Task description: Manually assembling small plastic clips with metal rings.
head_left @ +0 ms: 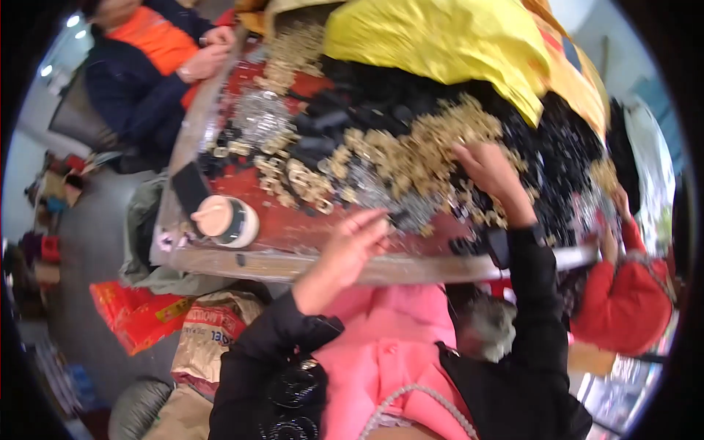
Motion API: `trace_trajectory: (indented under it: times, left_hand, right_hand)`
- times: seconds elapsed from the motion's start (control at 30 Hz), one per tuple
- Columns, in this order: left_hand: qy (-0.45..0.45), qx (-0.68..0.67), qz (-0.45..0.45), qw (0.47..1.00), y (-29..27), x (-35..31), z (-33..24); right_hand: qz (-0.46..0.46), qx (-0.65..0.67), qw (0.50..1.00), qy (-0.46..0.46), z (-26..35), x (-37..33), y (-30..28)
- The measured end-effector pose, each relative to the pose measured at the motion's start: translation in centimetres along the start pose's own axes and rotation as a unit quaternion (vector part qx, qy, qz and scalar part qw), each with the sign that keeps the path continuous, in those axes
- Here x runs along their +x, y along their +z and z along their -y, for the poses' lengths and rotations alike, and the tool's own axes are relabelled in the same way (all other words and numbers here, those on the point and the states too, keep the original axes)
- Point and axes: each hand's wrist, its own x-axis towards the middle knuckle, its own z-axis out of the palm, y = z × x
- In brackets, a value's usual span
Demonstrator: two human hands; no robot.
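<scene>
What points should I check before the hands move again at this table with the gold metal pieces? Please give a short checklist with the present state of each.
1. Right hand is on the heap of gold metal pieces: ok, its fingers are in the heap.
2. Left hand is free: cannot tell, it hovers over the table's near edge, fingers loosely curled and blurred.
3. Lidded cup is away from both hands: ok, it lies apart to the left.
4. Other people's hands are apart from the heap: ok, one in a red sleeve is at the right edge, one in an orange vest is at the far left corner.
5. Picture is sharp enough to judge grip: not ok.
</scene>
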Motion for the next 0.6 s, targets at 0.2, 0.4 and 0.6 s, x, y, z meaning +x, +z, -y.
trace_trajectory:
  times: [0.2, 0.4, 0.6]
  left_hand:
    - [-0.011, -0.002, 0.043, 0.999, 0.7, 0.4, -0.5]
    - [-0.006, 0.046, 0.068, 0.997, 1.5, 0.2, -1.0]
    - [-0.020, 0.138, 0.113, 0.984, 2.0, -0.2, 0.6]
  right_hand:
    - [0.064, 0.322, 0.944, -0.023, 0.7, -2.4, 0.9]
    - [0.091, 0.343, 0.934, -0.043, 2.4, -4.6, 0.4]
    - [0.046, 0.310, 0.943, -0.112, 4.8, -5.7, 2.2]
